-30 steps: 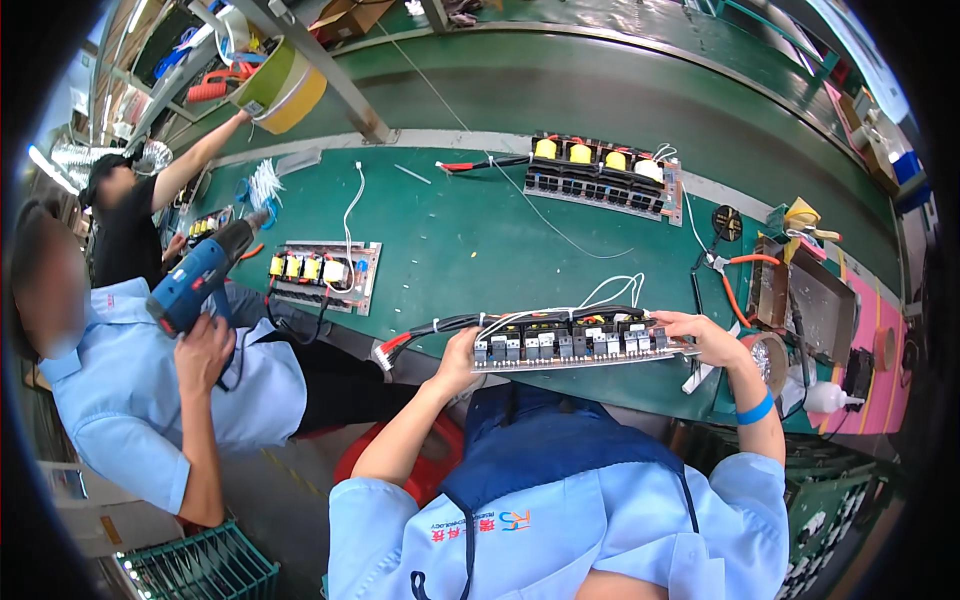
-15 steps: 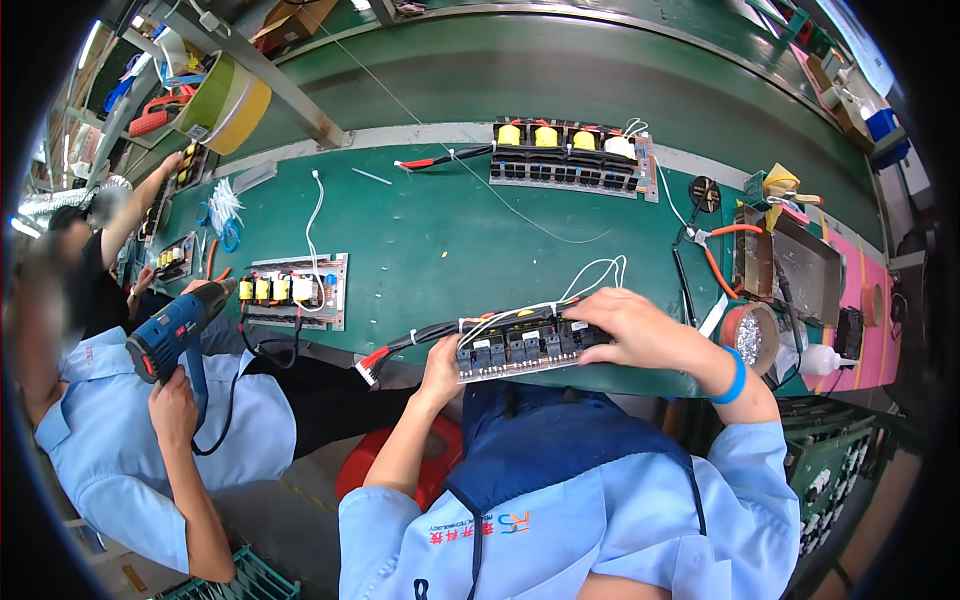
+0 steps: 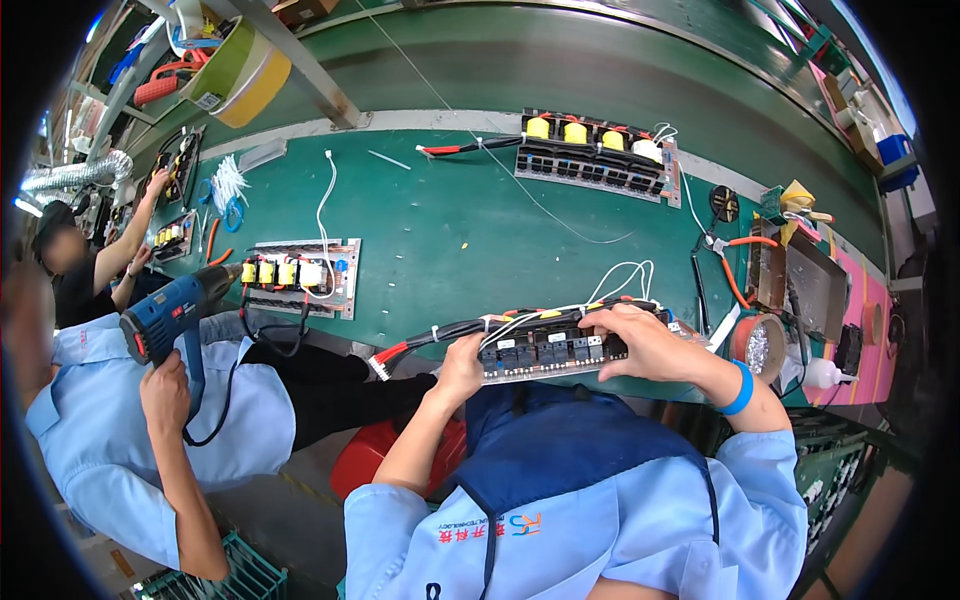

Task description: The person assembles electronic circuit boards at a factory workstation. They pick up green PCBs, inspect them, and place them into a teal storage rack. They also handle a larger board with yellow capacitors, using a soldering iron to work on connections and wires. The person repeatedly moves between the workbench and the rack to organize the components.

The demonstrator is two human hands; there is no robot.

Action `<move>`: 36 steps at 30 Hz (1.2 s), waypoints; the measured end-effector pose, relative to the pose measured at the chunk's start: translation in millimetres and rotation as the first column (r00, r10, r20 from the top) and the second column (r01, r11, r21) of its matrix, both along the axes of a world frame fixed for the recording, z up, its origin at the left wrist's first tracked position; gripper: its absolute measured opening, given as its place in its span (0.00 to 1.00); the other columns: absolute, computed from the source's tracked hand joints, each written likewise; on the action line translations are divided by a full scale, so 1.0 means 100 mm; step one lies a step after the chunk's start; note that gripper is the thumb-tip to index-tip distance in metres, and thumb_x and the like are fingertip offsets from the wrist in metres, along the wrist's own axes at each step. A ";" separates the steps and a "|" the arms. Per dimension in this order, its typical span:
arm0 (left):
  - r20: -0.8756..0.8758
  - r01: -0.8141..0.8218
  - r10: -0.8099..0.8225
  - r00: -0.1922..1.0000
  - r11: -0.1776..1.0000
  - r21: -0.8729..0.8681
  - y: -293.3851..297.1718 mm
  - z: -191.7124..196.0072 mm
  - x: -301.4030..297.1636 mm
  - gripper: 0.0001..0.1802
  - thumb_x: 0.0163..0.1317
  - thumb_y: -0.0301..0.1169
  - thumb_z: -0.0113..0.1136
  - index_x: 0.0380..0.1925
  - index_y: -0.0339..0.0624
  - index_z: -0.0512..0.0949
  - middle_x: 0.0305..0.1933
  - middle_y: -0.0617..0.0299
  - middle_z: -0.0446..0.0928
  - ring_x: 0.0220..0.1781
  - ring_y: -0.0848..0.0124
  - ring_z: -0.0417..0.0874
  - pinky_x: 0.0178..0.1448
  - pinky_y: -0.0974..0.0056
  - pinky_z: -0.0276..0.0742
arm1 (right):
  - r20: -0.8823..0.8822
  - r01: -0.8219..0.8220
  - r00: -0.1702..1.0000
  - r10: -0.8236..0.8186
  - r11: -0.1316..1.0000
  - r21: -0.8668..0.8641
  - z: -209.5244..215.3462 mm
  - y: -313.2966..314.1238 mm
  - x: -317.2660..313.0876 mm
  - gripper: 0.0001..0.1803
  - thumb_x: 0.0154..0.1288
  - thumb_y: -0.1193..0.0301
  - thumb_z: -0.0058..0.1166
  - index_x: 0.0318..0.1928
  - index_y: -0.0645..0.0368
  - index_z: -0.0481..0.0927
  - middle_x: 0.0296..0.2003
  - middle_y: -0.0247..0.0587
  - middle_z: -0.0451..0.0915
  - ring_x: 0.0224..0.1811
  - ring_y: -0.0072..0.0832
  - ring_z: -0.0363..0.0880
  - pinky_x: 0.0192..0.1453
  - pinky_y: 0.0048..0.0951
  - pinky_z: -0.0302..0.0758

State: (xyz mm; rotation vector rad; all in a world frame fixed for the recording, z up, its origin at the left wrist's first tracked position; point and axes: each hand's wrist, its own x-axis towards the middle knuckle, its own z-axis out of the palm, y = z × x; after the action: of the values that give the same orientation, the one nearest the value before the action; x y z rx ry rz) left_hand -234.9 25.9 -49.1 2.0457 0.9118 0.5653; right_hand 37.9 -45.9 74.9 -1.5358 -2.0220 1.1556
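Note:
A long circuit board (image 3: 550, 352) is tilted up at the near edge of the green bench, its row of black components facing me. My left hand (image 3: 462, 368) grips its left end. Across the upper right part of the same board lies my right hand (image 3: 637, 342), thumb on the near side and fingers over the top. A black and red cable bundle (image 3: 425, 340) runs along the board's top and ends in a white connector at the left. Thin white wires (image 3: 630, 275) loop up behind the board.
A similar board (image 3: 598, 155) lies at the back, another (image 3: 300, 278) at left. A co-worker on my left holds a blue heat gun (image 3: 165, 315). Orange-handled pliers (image 3: 735, 262), a round tub (image 3: 758, 343) and a metal tray (image 3: 812, 280) stand at right.
My view has shifted slightly, so the bench things appear further right. Both hands stay on the board. My right hand has slid a little along it, and its fingers look more curled.

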 end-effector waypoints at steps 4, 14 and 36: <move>0.023 0.024 -0.025 0.999 0.999 0.035 0.04 0.12 0.06 0.18 0.35 0.24 0.63 0.31 0.34 0.73 0.31 0.51 0.75 0.35 0.56 0.76 0.40 0.61 0.70 | -0.040 0.047 0.998 -0.048 0.999 -0.008 -0.02 -0.03 0.00 0.32 0.36 0.69 0.65 0.47 0.55 0.67 0.32 0.41 0.71 0.39 0.36 0.69 0.43 0.34 0.65; 0.064 0.114 -0.112 0.992 0.993 -0.022 0.11 0.23 0.09 0.25 0.38 0.19 0.59 0.42 0.34 0.70 0.47 0.49 0.71 0.51 0.54 0.71 0.52 0.60 0.66 | -0.223 0.722 0.673 -0.705 0.692 -0.005 -0.26 -0.49 1.08 0.18 0.48 0.83 0.46 0.44 0.64 0.72 0.40 0.42 0.74 0.44 0.28 0.72 0.50 0.24 0.65; 0.093 0.062 0.257 0.962 0.128 -0.990 0.50 0.95 0.54 0.28 0.54 0.58 0.42 0.42 0.46 0.70 0.30 0.60 0.75 0.24 0.68 0.77 0.29 0.62 0.74 | -0.434 0.468 0.054 -0.899 0.406 -0.785 -0.50 -0.23 1.26 0.10 0.57 0.64 0.48 0.31 0.58 0.74 0.22 0.31 0.76 0.15 0.15 0.73 0.11 0.14 0.67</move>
State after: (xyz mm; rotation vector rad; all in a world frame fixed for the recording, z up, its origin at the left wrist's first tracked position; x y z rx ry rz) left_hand -180.7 75.6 45.4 0.5963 0.8793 0.1121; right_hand 163.8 -68.7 25.1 -1.3611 -0.1140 1.4602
